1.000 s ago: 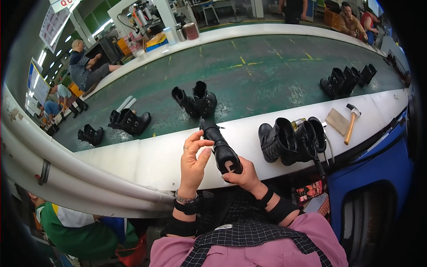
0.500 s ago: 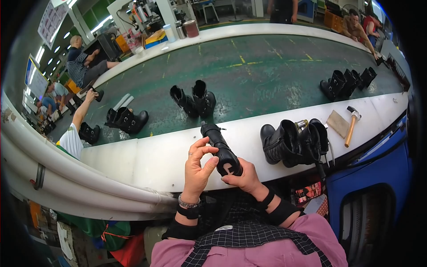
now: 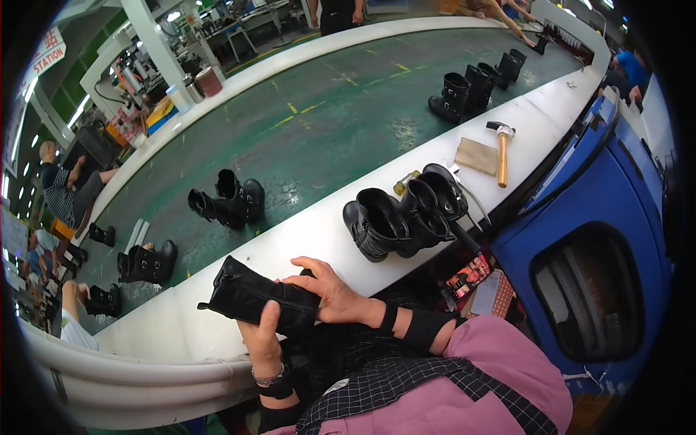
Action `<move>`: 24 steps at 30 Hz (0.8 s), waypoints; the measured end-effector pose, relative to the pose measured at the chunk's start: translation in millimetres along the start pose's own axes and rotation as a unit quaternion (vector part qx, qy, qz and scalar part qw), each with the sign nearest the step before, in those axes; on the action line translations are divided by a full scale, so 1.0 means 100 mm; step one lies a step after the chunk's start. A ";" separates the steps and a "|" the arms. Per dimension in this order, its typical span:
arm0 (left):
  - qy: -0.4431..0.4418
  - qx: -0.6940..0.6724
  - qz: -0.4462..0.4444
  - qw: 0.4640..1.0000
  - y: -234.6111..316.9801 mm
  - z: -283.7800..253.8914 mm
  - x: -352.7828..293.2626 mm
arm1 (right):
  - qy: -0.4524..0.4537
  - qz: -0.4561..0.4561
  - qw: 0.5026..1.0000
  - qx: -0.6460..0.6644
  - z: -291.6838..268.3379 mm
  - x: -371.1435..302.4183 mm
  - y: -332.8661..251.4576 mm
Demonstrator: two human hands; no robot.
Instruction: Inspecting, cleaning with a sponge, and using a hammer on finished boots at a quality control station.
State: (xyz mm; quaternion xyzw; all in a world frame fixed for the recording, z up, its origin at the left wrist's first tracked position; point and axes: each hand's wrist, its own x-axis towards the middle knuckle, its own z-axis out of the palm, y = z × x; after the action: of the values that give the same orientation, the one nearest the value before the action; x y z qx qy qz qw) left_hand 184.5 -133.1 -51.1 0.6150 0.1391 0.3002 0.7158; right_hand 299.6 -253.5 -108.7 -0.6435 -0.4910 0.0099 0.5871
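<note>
A worker's left hand (image 3: 259, 342) clasps a black boot (image 3: 246, 290) from six o'clock, thumb on top, other fingers hidden; the right hand (image 3: 330, 293) grips its three-o'clock end. The long axis points between nine and ten. Beyond, at two, dark boots (image 3: 378, 225) stand on a white ledge (image 3: 308, 243).

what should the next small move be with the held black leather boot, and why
Perhaps roll the black leather boot slightly to show its hidden side: it is held sideways, one long face turned up, and the left grip, thumb on its near side, and the right grip, at its right end, should steady the turn.
</note>
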 end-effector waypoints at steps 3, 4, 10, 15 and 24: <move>0.093 -0.051 0.015 0.994 -0.12 0.01 0.00 | -0.010 0.021 1.000 -0.011 0.04 -0.04 -0.01; 0.113 -0.058 0.023 0.992 -0.15 -0.02 0.01 | 0.005 0.019 1.000 -0.022 0.04 -0.07 -0.02; 0.209 -0.022 0.146 0.967 -0.28 -0.21 0.08 | 0.163 0.054 0.983 -0.067 -0.26 -0.42 -0.10; 0.205 0.082 0.109 0.969 -0.39 -0.22 0.01 | 0.298 0.049 0.933 -0.195 -0.57 -0.66 -0.13; 0.174 0.086 0.044 0.980 -0.60 -0.29 -0.08 | 0.266 0.137 0.934 -0.195 -0.61 -0.52 -0.06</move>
State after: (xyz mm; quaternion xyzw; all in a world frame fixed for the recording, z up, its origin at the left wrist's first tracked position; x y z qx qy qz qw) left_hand 177.5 -118.4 -116.4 0.6182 0.2595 0.4211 0.6108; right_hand 304.9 -333.2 -113.9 -0.7852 -0.2167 -0.1771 0.5524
